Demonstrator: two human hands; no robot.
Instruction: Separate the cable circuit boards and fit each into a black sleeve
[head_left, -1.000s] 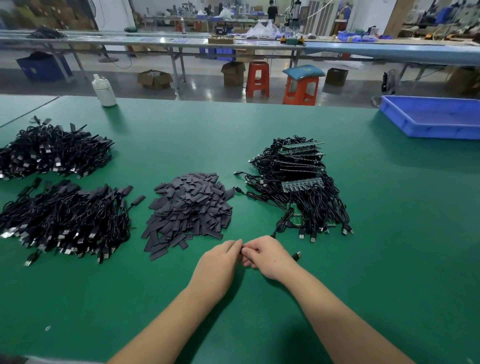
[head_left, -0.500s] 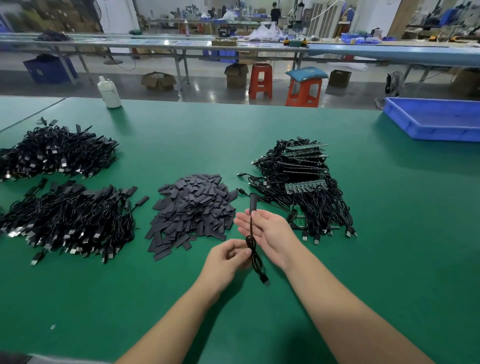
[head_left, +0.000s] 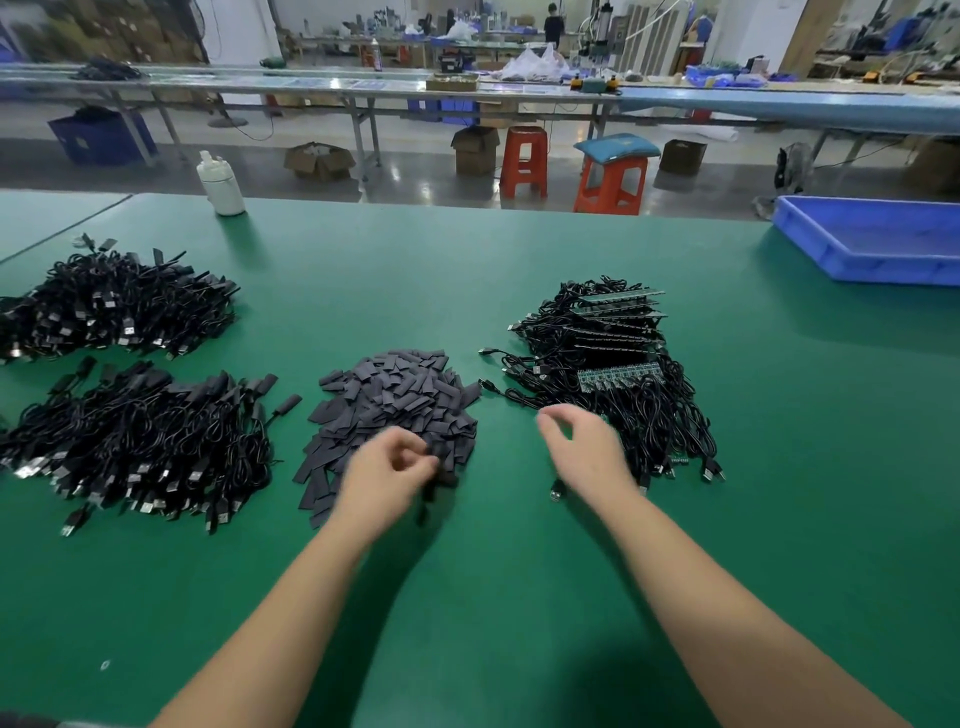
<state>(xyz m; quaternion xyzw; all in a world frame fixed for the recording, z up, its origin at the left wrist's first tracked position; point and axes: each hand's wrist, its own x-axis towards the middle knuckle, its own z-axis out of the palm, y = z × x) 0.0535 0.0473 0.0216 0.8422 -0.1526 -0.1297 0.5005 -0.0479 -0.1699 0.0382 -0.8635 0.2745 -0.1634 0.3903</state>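
Two piles of sleeved cables (head_left: 135, 441) done; unseparated board stack (head_left: 618, 358) remains. Left hand (head_left: 387, 470) pinches something dark, probably a sleeved cable; right hand (head_left: 584, 449) loosely curled, empty.

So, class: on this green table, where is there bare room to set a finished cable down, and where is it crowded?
Bare green table lies near the front edge, around both forearms; right of the circuit-board cable heap, below the blue tray; and at the far edge beyond the piles. It is crowded on the left, where two cable piles sit close to the sleeve pile.
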